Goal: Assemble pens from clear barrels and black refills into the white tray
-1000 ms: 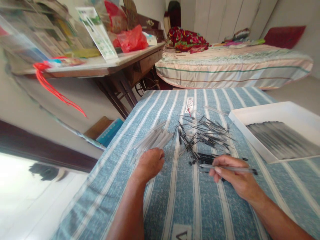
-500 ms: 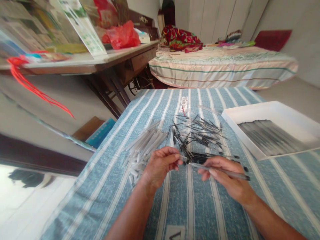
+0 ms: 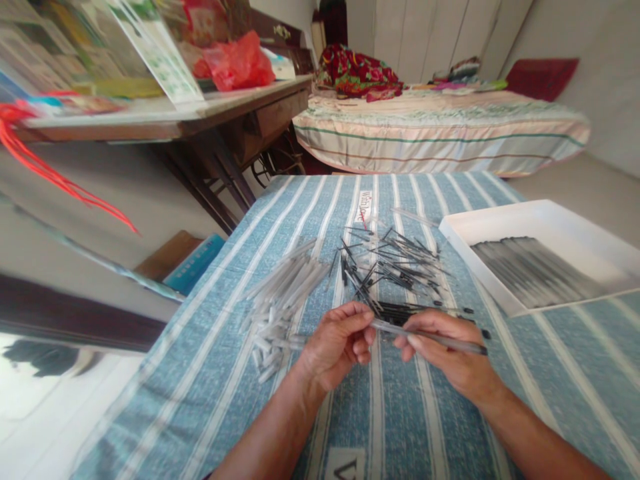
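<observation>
My right hand [image 3: 447,347] holds a slim translucent pen [image 3: 425,335] with a black end pointing right. Around the pen's left end, the thumb and index finger of my left hand [image 3: 340,340] are pinched. A small clear pen cap is mostly hidden in those fingers. To the left of my left hand lies a pile of whitish pen barrels [image 3: 295,277], with a heap of clear pen caps [image 3: 270,340] at its near side. Just beyond my hands, black pen refills [image 3: 400,263] are scattered, and several lie in a row close to my right hand.
A white box [image 3: 520,220] with rows of finished-looking pens [image 3: 530,267] stands at the right. Blue striped cloth [image 3: 210,400] covers the table. A wooden desk [image 3: 200,123] with a red plastic bag [image 3: 240,63] is at left, a bed [image 3: 440,133] behind.
My left hand has moved right and the pen's left end now meets its fingertips; before, a small gap separated them. The view has shifted slightly.
</observation>
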Available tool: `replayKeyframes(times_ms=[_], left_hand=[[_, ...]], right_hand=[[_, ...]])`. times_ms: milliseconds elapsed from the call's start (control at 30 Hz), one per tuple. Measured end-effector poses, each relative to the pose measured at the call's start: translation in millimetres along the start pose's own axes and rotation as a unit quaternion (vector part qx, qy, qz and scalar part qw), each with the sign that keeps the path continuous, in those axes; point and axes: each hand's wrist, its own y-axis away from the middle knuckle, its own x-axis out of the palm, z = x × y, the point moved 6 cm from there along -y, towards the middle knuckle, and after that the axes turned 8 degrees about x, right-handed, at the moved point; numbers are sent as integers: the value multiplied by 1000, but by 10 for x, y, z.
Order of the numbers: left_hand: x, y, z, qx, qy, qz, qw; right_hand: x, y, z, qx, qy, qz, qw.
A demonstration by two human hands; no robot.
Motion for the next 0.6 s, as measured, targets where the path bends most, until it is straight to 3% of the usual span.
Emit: replayKeyframes(times_ms=[200, 600], left_hand=[[79, 12, 76, -2, 37, 10, 999], [78, -22, 99, 61, 39, -6, 997]], right_hand=[[-32, -10, 12, -6, -17, -40, 999], [2, -34, -61, -3, -33, -46, 998]])
